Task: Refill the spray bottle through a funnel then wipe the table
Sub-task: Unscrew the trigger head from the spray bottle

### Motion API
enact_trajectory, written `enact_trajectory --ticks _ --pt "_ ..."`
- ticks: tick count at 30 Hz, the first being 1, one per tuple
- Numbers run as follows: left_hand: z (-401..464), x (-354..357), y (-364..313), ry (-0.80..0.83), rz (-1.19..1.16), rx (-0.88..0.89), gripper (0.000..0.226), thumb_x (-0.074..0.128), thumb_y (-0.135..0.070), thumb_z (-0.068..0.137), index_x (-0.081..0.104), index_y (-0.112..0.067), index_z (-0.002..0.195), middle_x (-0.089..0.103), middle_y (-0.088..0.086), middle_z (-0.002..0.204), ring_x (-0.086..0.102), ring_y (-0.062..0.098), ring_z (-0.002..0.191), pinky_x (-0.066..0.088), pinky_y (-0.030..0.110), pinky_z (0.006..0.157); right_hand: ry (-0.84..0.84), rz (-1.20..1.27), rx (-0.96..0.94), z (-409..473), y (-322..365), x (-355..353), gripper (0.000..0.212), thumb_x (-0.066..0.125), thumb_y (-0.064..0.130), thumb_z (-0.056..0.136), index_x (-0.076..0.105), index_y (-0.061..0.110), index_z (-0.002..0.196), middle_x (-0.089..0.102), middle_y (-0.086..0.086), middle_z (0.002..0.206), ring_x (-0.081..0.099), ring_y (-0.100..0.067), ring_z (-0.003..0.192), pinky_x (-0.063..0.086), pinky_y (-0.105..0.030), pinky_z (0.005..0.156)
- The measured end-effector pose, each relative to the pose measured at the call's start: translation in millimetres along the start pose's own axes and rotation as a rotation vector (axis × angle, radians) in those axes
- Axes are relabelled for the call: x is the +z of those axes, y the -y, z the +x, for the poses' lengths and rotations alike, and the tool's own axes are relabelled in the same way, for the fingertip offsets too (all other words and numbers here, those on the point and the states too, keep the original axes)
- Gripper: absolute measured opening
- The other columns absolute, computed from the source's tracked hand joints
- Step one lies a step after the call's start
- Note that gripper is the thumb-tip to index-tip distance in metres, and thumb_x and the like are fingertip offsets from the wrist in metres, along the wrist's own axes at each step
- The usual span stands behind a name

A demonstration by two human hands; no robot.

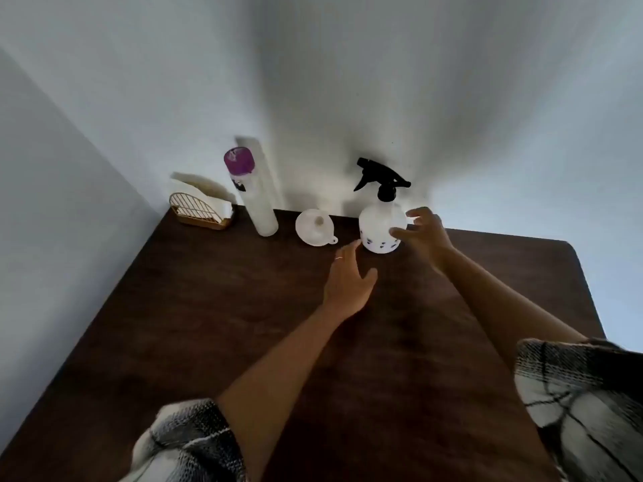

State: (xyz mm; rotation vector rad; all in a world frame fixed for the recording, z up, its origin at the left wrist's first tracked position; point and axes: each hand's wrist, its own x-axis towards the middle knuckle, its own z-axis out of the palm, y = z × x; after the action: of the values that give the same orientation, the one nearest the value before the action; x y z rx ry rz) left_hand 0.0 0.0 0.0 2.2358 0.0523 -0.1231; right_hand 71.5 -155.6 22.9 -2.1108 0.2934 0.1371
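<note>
A white spray bottle with a black trigger head stands at the far edge of the dark wooden table, near the wall. My right hand is spread wide beside the bottle's right flank, thumb near its front, not gripping it. My left hand reaches out flat with straight fingers, its fingertips just short of the bottle's base. A white funnel lies mouth-up to the left of the bottle. A tall clear bottle with a purple cap stands further left.
A gold wire holder with white napkins sits in the far left corner of the table. White walls close in behind and to the left. The table's right edge runs close past my right arm.
</note>
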Motion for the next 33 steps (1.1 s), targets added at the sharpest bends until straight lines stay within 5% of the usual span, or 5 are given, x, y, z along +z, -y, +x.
enact_trajectory --ticks 4,14,26,33 --pt "40.3 3.1 -12.7 0.057 0.071 0.042 0.077 0.059 -0.023 0.088 0.013 -0.015 0.15 0.019 0.006 0.157 0.026 0.023 0.142 0.028 0.035 0.112 0.042 -0.049 -0.098 15.8 22.0 16.3 0.063 0.072 0.037 0.078 0.044 0.017 0.131 0.044 -0.011 0.133 0.039 -0.03 0.125 0.039 -0.042 0.101" --pt "54.8 10.1 -7.7 0.117 0.159 0.069 0.089 0.061 -0.026 0.086 -0.001 -0.021 0.15 -0.001 0.007 0.159 0.034 0.029 0.137 0.04 0.044 0.106 -0.092 -0.112 -0.186 19.1 15.8 34.8 0.052 0.064 0.04 0.084 0.053 0.01 0.125 0.053 -0.011 0.127 0.053 -0.027 0.113 0.038 -0.028 0.083" --pt "-83.7 -54.3 28.5 0.051 0.127 0.089 0.092 0.059 -0.031 0.088 -0.011 -0.035 0.148 -0.003 -0.003 0.16 0.019 0.018 0.144 0.027 0.03 0.11 -0.018 -0.054 -0.248 -116.0 47.8 60.7 0.053 0.066 0.035 0.084 0.053 0.013 0.13 0.053 -0.004 0.13 0.054 -0.02 0.113 0.04 -0.027 0.084" --pt "-190.0 -108.9 72.4 -0.012 0.05 0.023 0.091 0.061 -0.031 0.088 -0.008 -0.036 0.148 0.002 -0.003 0.16 0.015 0.018 0.145 0.022 0.035 0.114 0.051 -0.069 -0.293 -220.9 68.3 116.4 0.056 0.066 0.038 0.084 0.051 0.013 0.131 0.052 -0.003 0.132 0.053 -0.018 0.115 0.043 -0.028 0.089"
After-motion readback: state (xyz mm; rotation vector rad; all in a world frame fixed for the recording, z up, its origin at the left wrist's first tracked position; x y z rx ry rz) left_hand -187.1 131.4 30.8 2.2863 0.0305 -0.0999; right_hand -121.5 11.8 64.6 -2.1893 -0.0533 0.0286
